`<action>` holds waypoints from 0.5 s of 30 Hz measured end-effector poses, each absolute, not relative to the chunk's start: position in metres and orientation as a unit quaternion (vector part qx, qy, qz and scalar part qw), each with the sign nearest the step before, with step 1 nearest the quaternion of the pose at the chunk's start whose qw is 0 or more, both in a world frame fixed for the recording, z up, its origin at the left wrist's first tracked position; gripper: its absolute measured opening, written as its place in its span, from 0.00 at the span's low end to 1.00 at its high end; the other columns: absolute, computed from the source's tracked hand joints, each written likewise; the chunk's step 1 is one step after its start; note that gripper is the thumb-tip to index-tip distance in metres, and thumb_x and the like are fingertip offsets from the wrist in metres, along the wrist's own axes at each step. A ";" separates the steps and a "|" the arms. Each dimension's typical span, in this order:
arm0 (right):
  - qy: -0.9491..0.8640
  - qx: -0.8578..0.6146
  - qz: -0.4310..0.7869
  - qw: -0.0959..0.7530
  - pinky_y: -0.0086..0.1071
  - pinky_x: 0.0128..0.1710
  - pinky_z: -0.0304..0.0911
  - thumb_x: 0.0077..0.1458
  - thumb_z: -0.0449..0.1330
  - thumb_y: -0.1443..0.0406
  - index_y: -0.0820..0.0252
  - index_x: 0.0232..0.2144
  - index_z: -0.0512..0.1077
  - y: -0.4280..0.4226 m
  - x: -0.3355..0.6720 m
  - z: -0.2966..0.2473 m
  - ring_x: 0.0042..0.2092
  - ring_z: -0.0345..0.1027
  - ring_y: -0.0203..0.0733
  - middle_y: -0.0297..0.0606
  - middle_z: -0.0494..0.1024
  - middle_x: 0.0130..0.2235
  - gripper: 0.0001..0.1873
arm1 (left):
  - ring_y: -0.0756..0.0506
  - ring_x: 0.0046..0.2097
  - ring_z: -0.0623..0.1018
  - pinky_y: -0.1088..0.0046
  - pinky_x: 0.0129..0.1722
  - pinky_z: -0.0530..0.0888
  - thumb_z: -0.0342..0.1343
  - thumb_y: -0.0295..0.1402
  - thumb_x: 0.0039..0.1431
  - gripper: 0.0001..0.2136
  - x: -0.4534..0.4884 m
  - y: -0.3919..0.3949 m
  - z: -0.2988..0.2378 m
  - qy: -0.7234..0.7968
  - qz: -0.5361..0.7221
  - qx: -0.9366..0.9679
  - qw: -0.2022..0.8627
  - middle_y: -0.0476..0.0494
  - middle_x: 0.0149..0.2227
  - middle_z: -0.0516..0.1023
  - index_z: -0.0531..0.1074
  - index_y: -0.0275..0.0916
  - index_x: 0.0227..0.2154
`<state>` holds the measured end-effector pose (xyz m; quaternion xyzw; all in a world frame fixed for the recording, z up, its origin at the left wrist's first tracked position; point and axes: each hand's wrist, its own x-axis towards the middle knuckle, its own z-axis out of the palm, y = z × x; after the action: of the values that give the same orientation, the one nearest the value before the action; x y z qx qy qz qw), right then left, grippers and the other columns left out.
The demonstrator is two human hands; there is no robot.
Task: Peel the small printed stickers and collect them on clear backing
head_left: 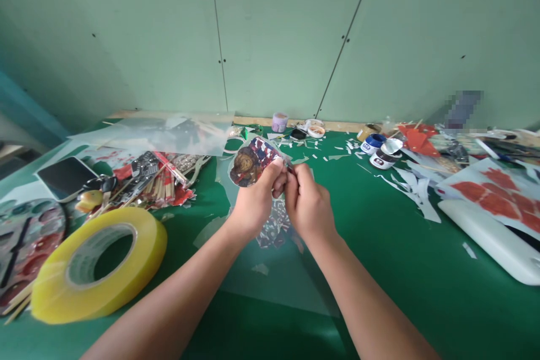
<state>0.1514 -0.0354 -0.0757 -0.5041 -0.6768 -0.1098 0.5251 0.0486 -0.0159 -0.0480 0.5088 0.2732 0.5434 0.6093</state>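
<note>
My left hand (256, 198) is closed, its thumb pressed on a printed picture cutout (248, 164) with a rounded brown end and a dark red, blue and white pattern. Close against it, my right hand (309, 202) is also closed, fingers pinched at the cutout's right end; what they grip there is hidden. Both hands are held up over the middle of the table. Beneath them lies a translucent sheet (270, 287), and a black-and-white patterned piece (276, 225) shows between my wrists.
A large yellow tape roll (145, 242) lies at left, near a paint palette (54, 219), a phone (67, 177) and a pile of sticks (162, 188). Paint jars (383, 158), paper scraps (415, 194) and a white case-like object (485, 236) are at right. A green wall (274, 28) stands behind.
</note>
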 end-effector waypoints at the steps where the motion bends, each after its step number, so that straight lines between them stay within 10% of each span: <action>1: -0.677 -0.510 -0.112 0.518 0.28 0.19 0.43 0.66 0.46 0.64 0.56 0.32 0.62 -0.035 0.151 -0.076 0.17 0.60 0.35 0.30 0.69 0.19 0.10 | 0.53 0.24 0.59 0.75 0.26 0.61 0.49 0.36 0.63 0.17 0.048 -0.016 -0.048 0.276 0.543 0.514 0.605 0.53 0.19 0.57 0.57 0.38 0.19; 15: -0.676 -0.522 -0.156 0.496 0.29 0.19 0.37 0.67 0.43 0.61 0.55 0.30 0.59 -0.034 0.149 -0.078 0.15 0.54 0.34 0.29 0.65 0.17 0.12 | 0.54 0.23 0.55 0.76 0.24 0.57 0.50 0.32 0.60 0.16 0.050 -0.018 -0.041 0.282 0.544 0.492 0.619 0.54 0.20 0.53 0.54 0.39 0.19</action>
<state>0.1487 -0.0339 -0.0783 -0.5222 -0.6762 -0.1565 0.4956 0.0503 -0.0181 -0.0413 0.4916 0.2822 0.5438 0.6189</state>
